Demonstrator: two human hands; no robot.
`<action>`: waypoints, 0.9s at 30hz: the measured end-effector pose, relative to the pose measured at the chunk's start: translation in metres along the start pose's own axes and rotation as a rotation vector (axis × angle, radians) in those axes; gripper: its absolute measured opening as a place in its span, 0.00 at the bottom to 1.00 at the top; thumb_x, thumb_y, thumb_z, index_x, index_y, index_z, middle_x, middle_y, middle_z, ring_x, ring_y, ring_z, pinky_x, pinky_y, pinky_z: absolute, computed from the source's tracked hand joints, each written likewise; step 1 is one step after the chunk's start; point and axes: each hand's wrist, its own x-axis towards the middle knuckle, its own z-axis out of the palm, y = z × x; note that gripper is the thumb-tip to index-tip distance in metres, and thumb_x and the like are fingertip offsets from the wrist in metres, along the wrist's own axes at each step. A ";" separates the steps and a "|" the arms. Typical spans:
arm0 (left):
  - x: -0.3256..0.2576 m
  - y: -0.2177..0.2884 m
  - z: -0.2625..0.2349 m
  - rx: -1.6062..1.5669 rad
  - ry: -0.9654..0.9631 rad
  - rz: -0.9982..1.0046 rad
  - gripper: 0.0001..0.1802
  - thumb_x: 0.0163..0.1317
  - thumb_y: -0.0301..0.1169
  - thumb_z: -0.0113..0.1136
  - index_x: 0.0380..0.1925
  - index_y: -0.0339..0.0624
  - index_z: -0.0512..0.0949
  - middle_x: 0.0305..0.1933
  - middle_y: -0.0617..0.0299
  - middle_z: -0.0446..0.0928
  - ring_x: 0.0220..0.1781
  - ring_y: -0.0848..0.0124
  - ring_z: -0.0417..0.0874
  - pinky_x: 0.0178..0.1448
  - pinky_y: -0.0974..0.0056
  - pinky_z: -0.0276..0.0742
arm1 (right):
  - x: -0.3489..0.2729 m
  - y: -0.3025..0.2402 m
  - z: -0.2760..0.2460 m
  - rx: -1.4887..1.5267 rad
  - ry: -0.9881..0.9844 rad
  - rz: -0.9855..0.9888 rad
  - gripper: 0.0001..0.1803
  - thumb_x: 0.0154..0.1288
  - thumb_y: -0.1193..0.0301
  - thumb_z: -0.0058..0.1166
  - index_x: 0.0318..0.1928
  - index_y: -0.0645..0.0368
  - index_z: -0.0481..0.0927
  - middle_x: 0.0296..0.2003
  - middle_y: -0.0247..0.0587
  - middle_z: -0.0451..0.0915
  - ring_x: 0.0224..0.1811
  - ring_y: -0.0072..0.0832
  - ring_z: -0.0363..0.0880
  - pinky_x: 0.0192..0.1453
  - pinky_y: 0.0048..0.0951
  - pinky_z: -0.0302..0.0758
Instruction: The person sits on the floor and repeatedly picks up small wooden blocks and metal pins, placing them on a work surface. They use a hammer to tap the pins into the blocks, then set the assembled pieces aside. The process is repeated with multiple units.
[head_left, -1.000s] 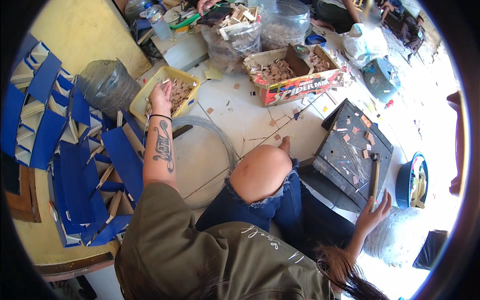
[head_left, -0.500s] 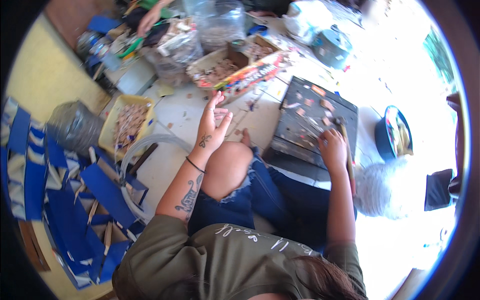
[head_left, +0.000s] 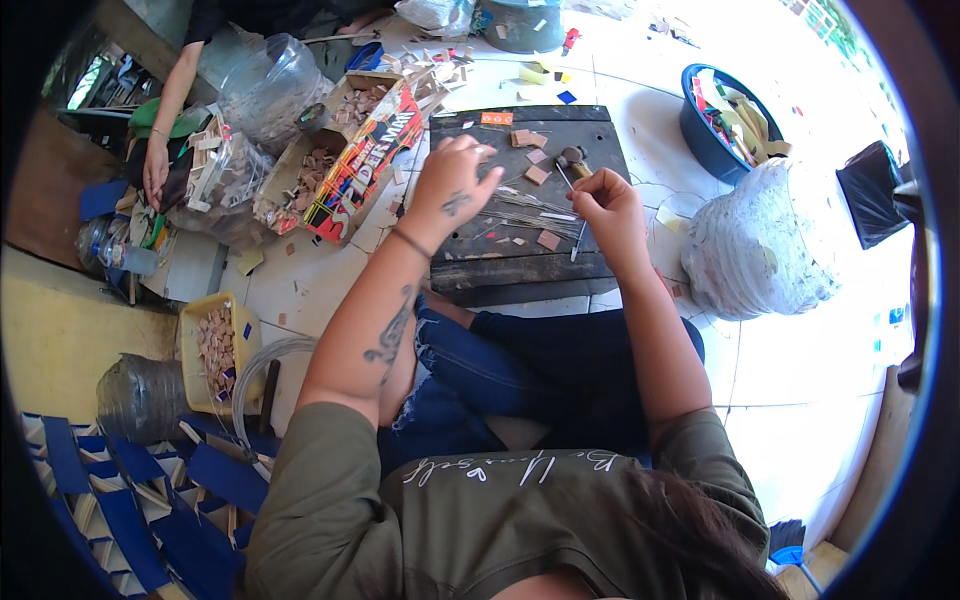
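Note:
My right hand (head_left: 610, 212) is closed in a pinch on a thin wire (head_left: 564, 174) above the right side of a low black work block (head_left: 480, 272). A hammer (head_left: 575, 156) lies beside its fingertips, partly hidden by the hand. My left hand (head_left: 450, 190) is raised over the block's left edge, fingers apart and nothing in it. Between the hands lies a loose bunch of thin wires (head_left: 520, 212). Several small brown square pieces (head_left: 537, 175) are scattered on the block, with an orange card piece (head_left: 496, 118) at its far edge.
A printed carton (head_left: 375, 165) of brown pieces stands left of the block; a yellow basin (head_left: 190, 350) holds more. Blue cardboard pieces (head_left: 220, 475) pile at lower left. To the right are a blue tub (head_left: 715, 158) and a clear plastic bundle (head_left: 750, 245). Another person's hand (head_left: 156, 170) is far left.
The view has shifted, bringing the block nearer the middle. My left hand has come right, from beside the carton to the block's edge. My right hand now lifts a wire beside the hammer.

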 end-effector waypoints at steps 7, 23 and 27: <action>0.018 0.035 0.049 0.098 0.008 -0.090 0.14 0.50 0.40 0.70 0.35 0.46 0.85 0.38 0.58 0.81 0.44 0.59 0.80 0.47 0.54 0.74 | 0.001 -0.001 -0.011 0.168 -0.045 0.078 0.09 0.59 0.79 0.55 0.41 0.65 0.80 0.33 0.34 0.80 0.34 0.17 0.76 0.43 0.20 0.72; -0.104 0.045 0.020 -0.284 0.224 -0.054 0.05 0.50 0.28 0.68 0.29 0.50 0.81 0.29 0.69 0.79 0.38 0.65 0.77 0.51 0.61 0.66 | -0.033 -0.014 0.021 0.287 -0.246 0.168 0.06 0.65 0.72 0.58 0.40 0.61 0.79 0.35 0.35 0.83 0.35 0.19 0.79 0.40 0.20 0.73; -0.107 0.041 0.022 -0.286 0.179 -0.024 0.06 0.49 0.30 0.70 0.28 0.50 0.81 0.28 0.65 0.77 0.37 0.64 0.77 0.49 0.59 0.67 | -0.059 -0.016 0.029 0.073 -0.082 0.085 0.06 0.62 0.76 0.59 0.39 0.62 0.79 0.32 0.31 0.81 0.33 0.14 0.76 0.35 0.16 0.71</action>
